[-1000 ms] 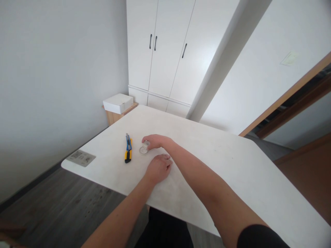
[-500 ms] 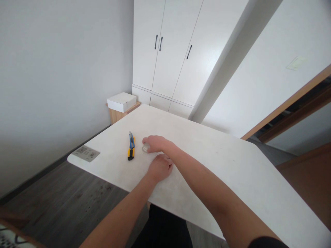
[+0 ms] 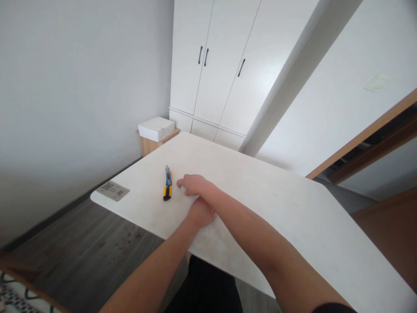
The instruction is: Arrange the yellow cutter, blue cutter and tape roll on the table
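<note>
My right hand (image 3: 193, 184) lies on the white table (image 3: 267, 208), its fingers curled over a small clear round object (image 3: 183, 189), of which only an edge shows. My left hand (image 3: 202, 212) rests on the table just behind it, partly under my right wrist; its fingers are hidden. A yellow and blue utility knife (image 3: 167, 188) lies just to the left of my right hand, apart from it.
A grey printed label (image 3: 113, 191) sits at the table's left corner. A white box (image 3: 156, 128) rests on a small wooden stand by the wall. White cupboards (image 3: 221, 65) stand behind the table. Dark wood floor lies to the left.
My right hand has closed down over the small clear object, covering nearly all of it. My left hand has slid closer under my right wrist. The view has shifted left.
</note>
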